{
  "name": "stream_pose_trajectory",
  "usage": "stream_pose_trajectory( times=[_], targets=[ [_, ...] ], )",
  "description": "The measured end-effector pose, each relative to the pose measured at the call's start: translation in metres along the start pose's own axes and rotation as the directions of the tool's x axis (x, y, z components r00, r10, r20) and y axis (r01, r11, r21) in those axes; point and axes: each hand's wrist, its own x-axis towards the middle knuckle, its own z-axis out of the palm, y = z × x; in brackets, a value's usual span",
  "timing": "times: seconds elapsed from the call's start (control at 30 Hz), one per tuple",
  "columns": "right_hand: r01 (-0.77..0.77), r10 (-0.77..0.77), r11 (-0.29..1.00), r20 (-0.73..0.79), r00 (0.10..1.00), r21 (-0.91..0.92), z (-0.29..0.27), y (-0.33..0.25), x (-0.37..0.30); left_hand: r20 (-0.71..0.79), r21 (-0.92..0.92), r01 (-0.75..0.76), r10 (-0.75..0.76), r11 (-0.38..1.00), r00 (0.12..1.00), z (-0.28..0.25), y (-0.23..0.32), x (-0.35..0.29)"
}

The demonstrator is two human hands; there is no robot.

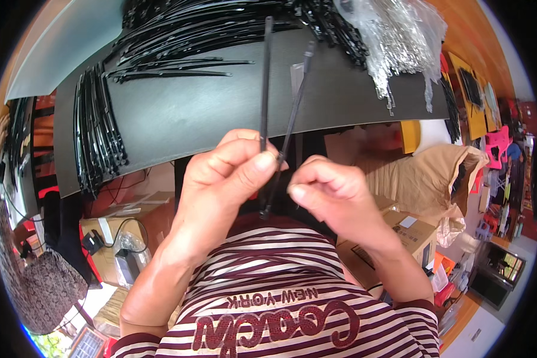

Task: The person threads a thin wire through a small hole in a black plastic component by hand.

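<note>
Two narrow black strips with small end pieces are pinched between the thumb and forefinger of my left hand (221, 176). One strip (265, 83) stands nearly straight up, while the other strip (296, 101) leans to the right and has a paler tip. Their lower ends hang below my fingers, in front of my shirt. Just to the right, my right hand (340, 191) has its thumb and fingertips pressed together, apart from the strips. Anything between those fingertips is too small to make out. Both hands are in front of the dark table's (185, 107) near edge.
A bundle of similar black strips (98, 125) lies at the table's left; larger piles (191, 30) cover its back. Clear plastic with silvery strips (400, 42) lies at the back right. Cardboard boxes (110, 232) and a brown sack (417, 179) stand below the table.
</note>
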Motion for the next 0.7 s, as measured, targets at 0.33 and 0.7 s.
stream_pose_trajectory(
  times=[0.33,0.7],
  targets=[
    [0.145,-0.109,0.944,-0.134,0.985,0.297,0.019,-0.014,0.028,-0.062,-0.087,0.109,-0.114,0.990,0.992,0.004,0.016,-0.011],
    [-0.002,-0.079,0.799,0.109,0.991,0.601,0.022,-0.008,0.025,-0.129,0.016,0.067,-0.065,0.998,0.990,-0.008,0.022,-0.017]
  ],
)
